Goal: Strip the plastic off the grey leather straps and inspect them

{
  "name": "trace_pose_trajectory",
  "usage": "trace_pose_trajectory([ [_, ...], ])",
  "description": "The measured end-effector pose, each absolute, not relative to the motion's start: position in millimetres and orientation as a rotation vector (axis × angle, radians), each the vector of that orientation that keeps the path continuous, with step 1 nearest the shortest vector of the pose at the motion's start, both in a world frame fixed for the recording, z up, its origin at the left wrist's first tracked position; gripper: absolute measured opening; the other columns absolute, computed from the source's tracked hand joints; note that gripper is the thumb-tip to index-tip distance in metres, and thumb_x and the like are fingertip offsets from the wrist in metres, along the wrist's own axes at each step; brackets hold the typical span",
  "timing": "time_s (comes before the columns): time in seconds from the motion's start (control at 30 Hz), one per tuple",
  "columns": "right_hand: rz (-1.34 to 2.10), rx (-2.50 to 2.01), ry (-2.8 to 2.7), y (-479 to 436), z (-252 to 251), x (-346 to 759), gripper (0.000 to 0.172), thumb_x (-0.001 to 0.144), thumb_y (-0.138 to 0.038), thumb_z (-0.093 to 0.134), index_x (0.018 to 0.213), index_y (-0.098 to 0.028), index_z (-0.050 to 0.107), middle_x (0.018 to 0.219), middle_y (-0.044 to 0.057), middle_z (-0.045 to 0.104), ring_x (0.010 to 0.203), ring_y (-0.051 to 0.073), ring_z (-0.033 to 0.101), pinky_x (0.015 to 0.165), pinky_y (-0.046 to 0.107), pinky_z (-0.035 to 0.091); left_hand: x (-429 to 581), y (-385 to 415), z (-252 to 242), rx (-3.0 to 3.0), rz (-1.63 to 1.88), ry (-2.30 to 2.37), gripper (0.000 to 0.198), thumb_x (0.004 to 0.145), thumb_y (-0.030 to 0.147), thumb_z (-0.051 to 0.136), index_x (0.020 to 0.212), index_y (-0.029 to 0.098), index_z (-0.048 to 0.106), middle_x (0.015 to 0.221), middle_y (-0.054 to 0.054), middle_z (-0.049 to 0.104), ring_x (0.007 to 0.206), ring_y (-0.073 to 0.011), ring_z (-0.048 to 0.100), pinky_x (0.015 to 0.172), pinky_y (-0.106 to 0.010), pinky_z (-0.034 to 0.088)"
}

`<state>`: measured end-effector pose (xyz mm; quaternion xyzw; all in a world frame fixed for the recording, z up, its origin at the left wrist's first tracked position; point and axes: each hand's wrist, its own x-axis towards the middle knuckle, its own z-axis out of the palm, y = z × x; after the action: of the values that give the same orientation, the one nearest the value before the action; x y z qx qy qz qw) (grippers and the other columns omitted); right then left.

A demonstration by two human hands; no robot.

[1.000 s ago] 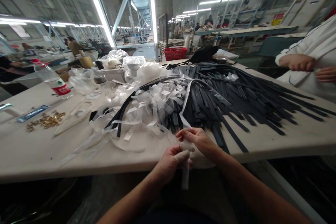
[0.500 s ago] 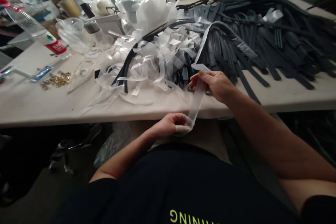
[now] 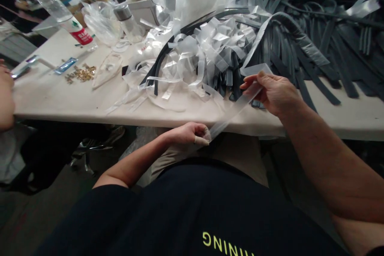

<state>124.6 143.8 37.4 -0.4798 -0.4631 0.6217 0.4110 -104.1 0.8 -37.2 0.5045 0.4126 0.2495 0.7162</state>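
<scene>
A translucent white strip stretches between my two hands, slanting across the table's front edge. My left hand pinches its lower end just off the edge, with pale coverings on some fingertips. Farther right and higher, my right hand grips the strip between thumb and fingers. Beyond that grip, the strip folds and joins a pale band along a curved dark strip. Loose white strip pieces lie heaped behind my hands. Many dark grey strips are piled at the right.
On the pale table at the left are a bottle with a red label, small gold-coloured pieces, a blue packet and a lidded jar. Another person's arm shows at the left edge.
The view has shifted, so the table contents appear farther right. My hands are farther apart, with a longer stretch of strip between them. Another person's arm has come into view at the left.
</scene>
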Motion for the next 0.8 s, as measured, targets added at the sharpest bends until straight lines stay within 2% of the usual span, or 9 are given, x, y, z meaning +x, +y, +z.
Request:
trace_pose_trajectory([
  [0.2, 1.53, -1.253, -1.139, 150.3, 35.4, 121.4, 0.042, 0.105, -0.019, 0.038, 0.077, -0.012, 0.069, 0.065, 0.003, 0.071, 0.053, 0.009, 0.065, 0.055, 0.021, 0.05, -129.8, -8.9, -42.7, 1.134, 0.368, 0.952, 0.026, 0.07, 0.033, 0.08, 0.086, 0.014, 0.074, 0.079, -0.003, 0.072, 0.071, -0.0144, 0.063, 0.075, -0.026, 0.049],
  [0.43, 1.554, -1.355, -1.102, 151.5, 36.1, 120.5, 0.043, 0.1, -0.014, 0.04, 0.072, -0.018, 0.072, 0.068, 0.005, 0.073, 0.055, 0.01, 0.067, 0.054, 0.017, 0.055, -136.0, -18.9, -51.3, 1.35, 0.159, 0.979, 0.022, 0.072, 0.037, 0.078, 0.088, 0.021, 0.078, 0.077, -0.001, 0.073, 0.071, -0.0182, 0.065, 0.069, -0.025, 0.048],
  [0.57, 1.597, -1.5, -1.164, 174.4, 23.5, 141.2, 0.038, 0.096, -0.029, 0.047, 0.071, -0.026, 0.076, 0.081, 0.008, 0.076, 0.064, 0.013, 0.07, 0.056, 0.017, 0.057, -135.4, -22.2, -67.6, 1.402, 0.143, 0.947, 0.02, 0.073, 0.038, 0.075, 0.085, 0.022, 0.078, 0.075, 0.001, 0.072, 0.074, -0.019, 0.065, 0.07, -0.026, 0.047],
  [0.67, 1.601, -1.657, -1.434, 200.3, 24.6, 161.2, 0.05, 0.093, -0.049, 0.045, 0.065, -0.024, 0.077, 0.083, 0.018, 0.076, 0.069, 0.023, 0.073, 0.061, 0.028, 0.061, -137.0, -26.5, -81.8, 1.339, 0.216, 1.0, 0.023, 0.071, 0.043, 0.074, 0.078, 0.022, 0.077, 0.068, 0.001, 0.069, 0.068, -0.0188, 0.062, 0.064, -0.027, 0.045],
  [0.73, 1.427, -1.756, -1.638, 212.5, 35.4, 171.1, 0.054, 0.091, -0.057, 0.045, 0.061, -0.022, 0.074, 0.079, 0.021, 0.075, 0.067, 0.027, 0.073, 0.064, 0.036, 0.062, -135.1, -32.2, -87.3, 1.257, 0.297, 1.034, 0.025, 0.068, 0.045, 0.075, 0.073, 0.021, 0.075, 0.064, 0.002, 0.067, 0.063, -0.0169, 0.058, 0.061, -0.026, 0.043],
  [0.8, 1.097, -1.757, -1.81, 217.9, 50.8, 178.2, 0.049, 0.09, -0.053, 0.047, 0.063, -0.021, 0.071, 0.076, 0.019, 0.075, 0.064, 0.027, 0.073, 0.064, 0.039, 0.062, -129.7, -39.7, -89.6, 1.115, 0.4, 1.045, 0.026, 0.064, 0.046, 0.077, 0.069, 0.02, 0.073, 0.063, 0.002, 0.064, 0.06, -0.0148, 0.054, 0.059, -0.025, 0.041],
])
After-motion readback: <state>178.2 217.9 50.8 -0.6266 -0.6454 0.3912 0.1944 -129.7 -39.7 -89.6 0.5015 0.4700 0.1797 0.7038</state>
